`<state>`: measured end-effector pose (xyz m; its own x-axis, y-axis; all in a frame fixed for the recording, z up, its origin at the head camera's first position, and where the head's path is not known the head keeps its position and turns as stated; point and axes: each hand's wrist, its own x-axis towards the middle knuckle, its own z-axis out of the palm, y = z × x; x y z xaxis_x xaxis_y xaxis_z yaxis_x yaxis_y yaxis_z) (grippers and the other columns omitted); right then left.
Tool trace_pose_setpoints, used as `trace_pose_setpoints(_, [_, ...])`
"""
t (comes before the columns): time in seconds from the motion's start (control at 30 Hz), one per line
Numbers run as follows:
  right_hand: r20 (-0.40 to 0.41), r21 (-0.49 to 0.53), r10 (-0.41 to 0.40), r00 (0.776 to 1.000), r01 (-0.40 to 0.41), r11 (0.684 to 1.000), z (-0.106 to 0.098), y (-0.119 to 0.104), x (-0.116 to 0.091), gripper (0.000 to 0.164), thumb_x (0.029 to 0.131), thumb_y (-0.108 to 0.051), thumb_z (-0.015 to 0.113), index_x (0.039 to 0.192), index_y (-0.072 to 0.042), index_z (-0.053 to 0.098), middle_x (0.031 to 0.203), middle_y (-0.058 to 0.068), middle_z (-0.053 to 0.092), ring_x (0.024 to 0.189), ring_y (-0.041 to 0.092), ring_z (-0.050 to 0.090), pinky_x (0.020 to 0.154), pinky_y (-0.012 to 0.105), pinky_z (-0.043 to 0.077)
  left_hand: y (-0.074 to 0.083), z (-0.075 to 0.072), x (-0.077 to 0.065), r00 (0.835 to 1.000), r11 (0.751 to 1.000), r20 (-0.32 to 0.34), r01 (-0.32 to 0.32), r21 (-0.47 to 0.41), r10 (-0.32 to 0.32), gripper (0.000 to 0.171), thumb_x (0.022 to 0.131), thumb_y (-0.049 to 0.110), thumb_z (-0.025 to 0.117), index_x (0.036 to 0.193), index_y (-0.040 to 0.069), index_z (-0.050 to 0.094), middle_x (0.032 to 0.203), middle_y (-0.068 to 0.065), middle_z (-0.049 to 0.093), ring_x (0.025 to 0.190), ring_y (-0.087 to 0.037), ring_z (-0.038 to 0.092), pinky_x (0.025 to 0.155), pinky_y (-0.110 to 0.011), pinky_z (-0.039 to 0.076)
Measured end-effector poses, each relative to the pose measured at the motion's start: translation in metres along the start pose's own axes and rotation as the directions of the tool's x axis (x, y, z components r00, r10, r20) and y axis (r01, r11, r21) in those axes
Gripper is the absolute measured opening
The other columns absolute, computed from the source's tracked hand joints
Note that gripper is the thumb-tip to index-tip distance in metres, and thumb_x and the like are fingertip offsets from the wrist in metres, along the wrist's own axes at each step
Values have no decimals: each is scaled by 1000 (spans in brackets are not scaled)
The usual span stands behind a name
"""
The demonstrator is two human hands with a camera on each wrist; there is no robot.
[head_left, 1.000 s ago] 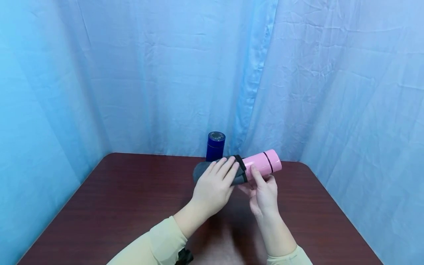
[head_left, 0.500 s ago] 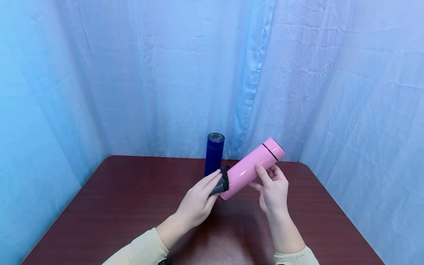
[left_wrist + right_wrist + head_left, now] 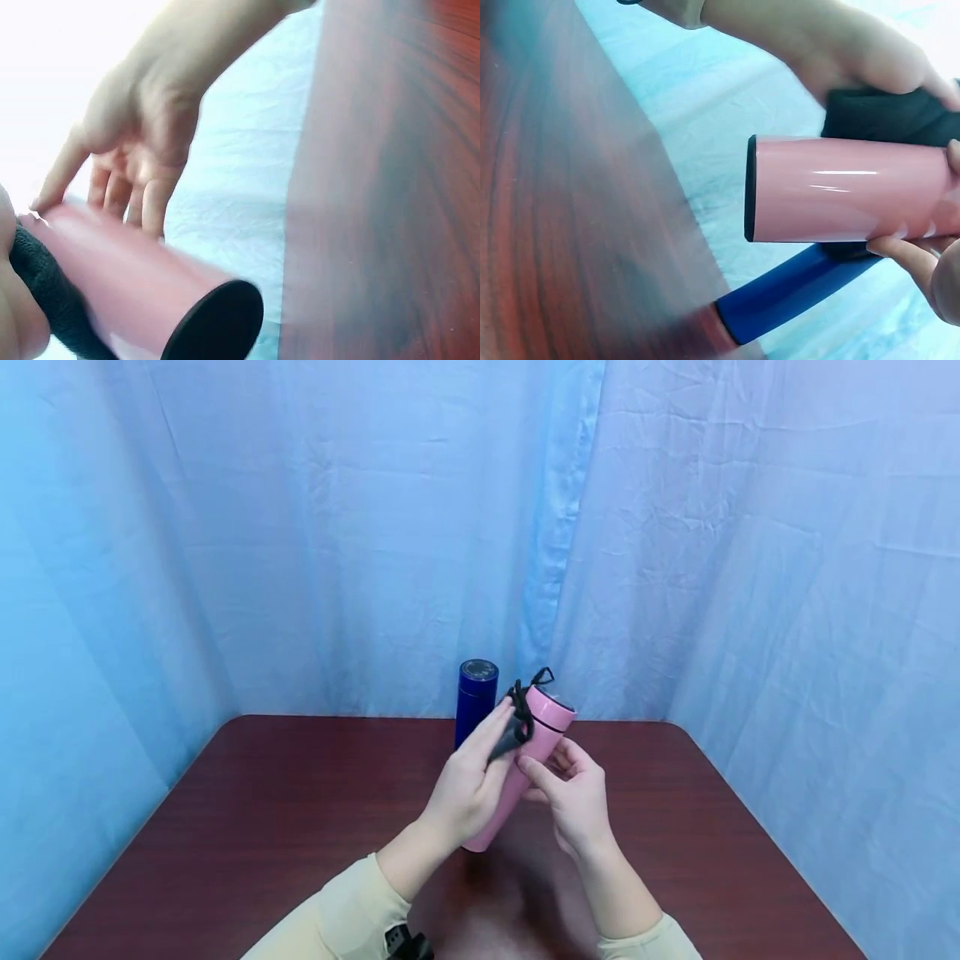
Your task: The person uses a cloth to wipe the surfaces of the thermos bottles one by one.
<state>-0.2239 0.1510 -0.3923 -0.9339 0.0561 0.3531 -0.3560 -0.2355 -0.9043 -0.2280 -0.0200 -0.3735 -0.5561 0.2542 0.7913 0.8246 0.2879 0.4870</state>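
Observation:
Tilted above the table is a pink thermos bottle (image 3: 511, 795), its lid end up and its black base (image 3: 217, 322) toward me. My right hand (image 3: 577, 793) holds it around the upper middle, thumb in front and fingers behind. A dark grey fabric pouch (image 3: 892, 118) with a black drawstring (image 3: 522, 703) lies alongside the bottle, not over it. My left hand (image 3: 467, 789) grips this pouch between thumb and fingers, much of it hidden behind that hand. Beyond the pouch, a dark blue thermos bottle (image 3: 476, 702) stands upright.
The reddish-brown wooden table (image 3: 315, 793) has rounded far corners. Pale blue curtains (image 3: 360, 543) hang behind it and at both sides. A black strap device (image 3: 405, 941) sits at the left wrist, below the cream sleeve.
The pink bottle came out of the pouch, then turned steeper and moved left and down beside it. The left hand kept the pouch and rose slightly. The blue bottle still stands.

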Motion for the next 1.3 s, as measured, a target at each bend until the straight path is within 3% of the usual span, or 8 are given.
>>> trace_pose_setpoints(0.13, [-22, -23, -81, 996, 81, 996, -6, -14, -1, 42, 88, 1, 78, 129, 2, 65, 110, 22, 68, 89, 30, 71, 66, 50, 60, -6, -5, -5, 978, 972, 54, 207, -112, -202, 43, 109, 18, 46, 153, 17, 49, 154, 5, 48, 140, -10, 44, 113, -36, 37])
trace_pose_setpoints(0.23, [-61, -47, -137, 989, 134, 990, -13, -23, 1, 43, 89, -1, 78, 130, 0, 67, 109, 23, 66, 90, 30, 69, 68, 48, 61, -7, -7, -16, 964, 961, 102, 256, -102, -246, 43, 109, 20, 47, 153, 18, 49, 153, 6, 48, 139, -9, 44, 113, -36, 38])
trace_pose_setpoints(0.5, [13, -138, -147, 989, 148, 979, -10, -15, 0, 45, 86, -1, 81, 130, -3, 68, 108, 17, 70, 90, 24, 67, 68, 39, 61, 4, -9, -19, 996, 987, 11, 88, -132, -87, 47, 108, 11, 48, 155, 9, 44, 158, -3, 42, 144, -20, 41, 114, -40, 36])
trace_pose_setpoints(0.63, [128, -142, -182, 975, 200, 969, -2, -14, -5, 49, 83, 5, 81, 130, 0, 67, 113, 14, 70, 96, 24, 68, 74, 36, 61, 6, -13, -2, 992, 963, -51, 103, -249, -119, 45, 109, 10, 46, 153, 10, 47, 152, -5, 50, 138, -20, 48, 111, -41, 41])
trace_pose_setpoints(0.87, [177, -103, -348, 920, 369, 924, -6, -31, -9, 54, 81, 15, 78, 132, 5, 63, 115, 17, 66, 92, 24, 65, 75, 32, 59, -5, -20, -12, 920, 866, 135, 393, -310, -369, 39, 111, 24, 43, 146, 13, 56, 139, -3, 61, 127, -17, 55, 107, -45, 44])
trace_pose_setpoints(1.03, [157, 47, -399, 903, 397, 917, -19, -42, -6, 49, 85, 21, 69, 132, 15, 57, 103, 16, 65, 83, 21, 60, 67, 29, 57, -11, -26, -33, 867, 841, 256, 485, -241, -427, 36, 110, 25, 46, 143, 20, 59, 134, 2, 64, 122, -15, 57, 106, -46, 44])
trace_pose_setpoints(1.17, [185, 58, -418, 889, 415, 908, -27, -42, -2, 51, 84, 24, 65, 133, 16, 55, 107, 16, 65, 88, 21, 61, 70, 28, 57, -1, -33, -33, 899, 887, 253, 411, -212, -357, 36, 109, 21, 47, 143, 23, 60, 135, 5, 63, 123, -13, 58, 106, -44, 45])
trace_pose_setpoints(1.3, [252, -113, -442, 861, 480, 870, -27, -38, -1, 59, 77, 24, 74, 132, 11, 60, 116, 18, 63, 99, 23, 65, 78, 34, 60, 15, -38, -19, 941, 915, 185, 322, -242, -282, 39, 109, 16, 47, 147, 20, 57, 141, 4, 59, 129, -14, 55, 108, -41, 44])
